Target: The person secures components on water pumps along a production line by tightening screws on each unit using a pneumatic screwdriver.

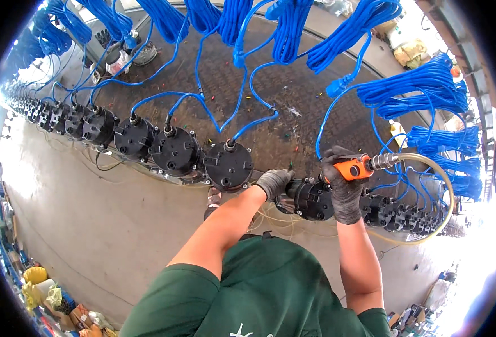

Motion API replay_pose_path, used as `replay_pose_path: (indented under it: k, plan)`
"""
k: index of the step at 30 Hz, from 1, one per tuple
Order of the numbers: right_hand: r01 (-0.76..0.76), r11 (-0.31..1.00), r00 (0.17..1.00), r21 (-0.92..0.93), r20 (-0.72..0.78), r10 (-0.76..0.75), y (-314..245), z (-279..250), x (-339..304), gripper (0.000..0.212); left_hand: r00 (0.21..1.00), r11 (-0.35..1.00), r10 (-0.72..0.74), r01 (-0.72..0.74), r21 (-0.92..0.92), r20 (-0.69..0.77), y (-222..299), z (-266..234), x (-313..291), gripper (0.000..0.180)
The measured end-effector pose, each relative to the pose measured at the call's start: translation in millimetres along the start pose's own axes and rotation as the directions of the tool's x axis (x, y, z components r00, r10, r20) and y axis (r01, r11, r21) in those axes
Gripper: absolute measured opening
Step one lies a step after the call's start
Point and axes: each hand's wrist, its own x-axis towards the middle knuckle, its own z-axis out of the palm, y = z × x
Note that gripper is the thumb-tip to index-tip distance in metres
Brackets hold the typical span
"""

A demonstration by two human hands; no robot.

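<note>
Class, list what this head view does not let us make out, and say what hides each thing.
- Head view: part of the orange tool, covered by the gloved right hand.
- Head view: what the fingertips of the gloved left hand touch; dark glove against dark parts, too small to tell.
- Head view: the tops of the upper blue cable bundles, cut off by the picture's edge.
- Head view: details of the far-left black housings, too small.

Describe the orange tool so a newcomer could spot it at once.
Find the row of round black housings, then follow it right of centre to the gloved right hand. In its grip is the orange hand tool, joined by a metal coupling to a pale looping hose. Its orange body stands out from the black housings and blue cable bundles.
</note>
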Motion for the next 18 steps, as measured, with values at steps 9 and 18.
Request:
replay_pose_path:
  k: [9, 18]
  plan:
    - [-0.011, 0.994, 0.999, -0.108, 0.030, 0.014, -10.5, 11.2, -0.3, 0.051, 0.999, 0.999, 0.030, -0.032, -0.038, -0.044, -14.7, 24.1, 0.1, 0.023]
    - [-0.232, 0.972, 0.971, 0.027, 0.062, 0.230, -0.2, -6.7, 7.7, 0.059, 0.999, 0.998, 0.047, -0.048, -0.051, -0.022, -4.2, 9.2, -0.8, 0.022]
